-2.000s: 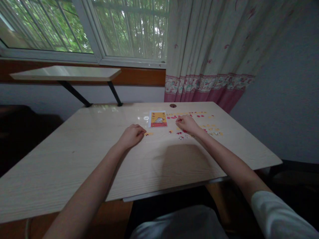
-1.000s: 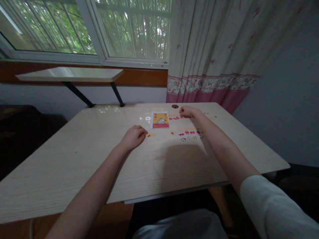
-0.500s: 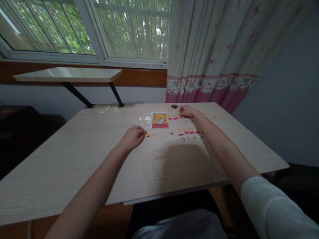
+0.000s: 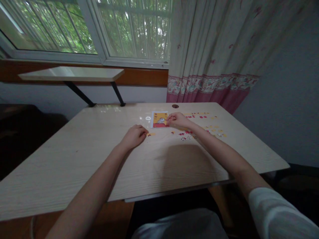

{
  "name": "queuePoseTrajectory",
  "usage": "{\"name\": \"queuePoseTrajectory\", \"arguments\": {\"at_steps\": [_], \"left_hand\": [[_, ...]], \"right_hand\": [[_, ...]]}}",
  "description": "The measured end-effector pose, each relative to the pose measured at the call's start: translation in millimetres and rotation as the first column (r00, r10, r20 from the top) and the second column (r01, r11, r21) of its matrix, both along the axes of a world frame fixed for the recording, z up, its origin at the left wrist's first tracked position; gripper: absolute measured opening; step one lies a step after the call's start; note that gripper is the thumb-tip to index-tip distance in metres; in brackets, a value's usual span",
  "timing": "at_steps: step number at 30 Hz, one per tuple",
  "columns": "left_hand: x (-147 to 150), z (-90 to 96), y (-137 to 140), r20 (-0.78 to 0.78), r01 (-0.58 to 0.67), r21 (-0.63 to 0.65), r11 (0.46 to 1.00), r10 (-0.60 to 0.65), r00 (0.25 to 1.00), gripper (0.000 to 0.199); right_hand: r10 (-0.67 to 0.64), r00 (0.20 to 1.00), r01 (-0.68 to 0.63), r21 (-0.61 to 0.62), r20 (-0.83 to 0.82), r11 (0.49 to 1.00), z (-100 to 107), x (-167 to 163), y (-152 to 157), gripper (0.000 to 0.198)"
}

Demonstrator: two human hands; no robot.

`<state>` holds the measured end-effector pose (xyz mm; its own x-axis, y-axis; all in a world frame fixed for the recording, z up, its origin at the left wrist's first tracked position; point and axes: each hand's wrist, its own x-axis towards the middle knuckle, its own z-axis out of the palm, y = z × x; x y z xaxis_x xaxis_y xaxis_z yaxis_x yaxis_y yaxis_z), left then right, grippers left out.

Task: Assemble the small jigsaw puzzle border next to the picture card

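Observation:
My left hand (image 4: 135,136) rests on the desk with its fingers closed together. Its fingertips touch the edge of a small yellow jigsaw puzzle section (image 4: 152,134) with a dark red spot. A yellow puzzle piece (image 4: 165,122) is pinched in my right hand (image 4: 178,120), which hovers over the right side of a picture card (image 4: 156,125). The card shows a white cartoon animal on yellow and red. Right of my left hand lies one loose yellow piece (image 4: 172,132). Red puzzle pieces (image 4: 184,133) and white ones (image 4: 183,139) lie below my right forearm, which hides some of them.
More yellow pieces (image 4: 199,113) and red pieces (image 4: 203,117) form rows toward the desk's back right. Others (image 4: 219,134) lie scattered right of my forearm. A raised shelf (image 4: 74,73) stands at the back left of the desk (image 4: 99,176), and a cable hole (image 4: 175,106) sits near its back edge.
My right hand has moved left and nearer, from the back row of pieces to over the picture card, with a yellow puzzle piece in its fingers. My left hand has stayed nearly in place.

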<state>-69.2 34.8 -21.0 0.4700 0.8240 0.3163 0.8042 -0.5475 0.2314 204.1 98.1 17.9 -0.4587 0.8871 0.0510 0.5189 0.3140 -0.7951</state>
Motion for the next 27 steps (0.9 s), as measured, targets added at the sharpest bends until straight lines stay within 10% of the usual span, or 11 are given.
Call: {"name": "queuePoseTrajectory", "arguments": {"at_steps": [5, 17, 27], "left_hand": [[0.8, 1.6, -1.2, -0.018, -0.005, 0.001, 1.000, 0.005, 1.000, 0.026], [1.8, 1.6, -1.2, -0.020, -0.029, -0.014, 0.999, 0.029, 0.999, 0.028], [1.1, 0.6, -0.3, -0.009, -0.013, -0.009, 1.000, 0.013, 1.000, 0.027]], "right_hand": [[0.054, 0.998, -0.052, -0.065, 0.024, 0.997, -10.8, -22.0, -35.1, 0.015], [-0.071, 0.890, -0.059, 0.267, 0.450, 0.962, -4.8, -25.6, -50.9, 0.024], [0.232, 0.889, -0.363, 0.298, 0.396, 0.883, -17.0, -22.6, -34.7, 0.022]]}}
